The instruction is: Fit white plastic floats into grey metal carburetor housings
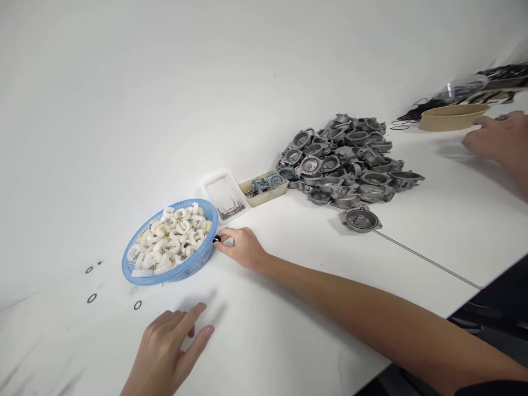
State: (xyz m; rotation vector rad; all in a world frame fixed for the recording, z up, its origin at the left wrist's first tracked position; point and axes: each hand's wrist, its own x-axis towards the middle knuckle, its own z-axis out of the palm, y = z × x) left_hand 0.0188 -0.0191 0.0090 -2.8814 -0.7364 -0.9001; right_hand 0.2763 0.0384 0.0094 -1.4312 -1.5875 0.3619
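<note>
My right hand (243,247) reaches across the white table (289,308) to the right rim of a blue plastic basket (193,264) full of white curved plastic pieces (169,239). Its fingers are pinched together at the rim, and a small black piece (216,239) shows at the fingertips. My left hand (169,346) rests on the table in front of the basket, fingers stretched out and apart, holding nothing. Three small black rings (137,304) lie on the table just left of it.
Behind the basket stand a clear tray (225,195) with thin wire parts and a beige tray (264,190) of small metal parts. A heap of grey cast metal housings (346,159) lies right of them. Another person's hand (497,140) hovers by a brown bowl (451,115) at far right.
</note>
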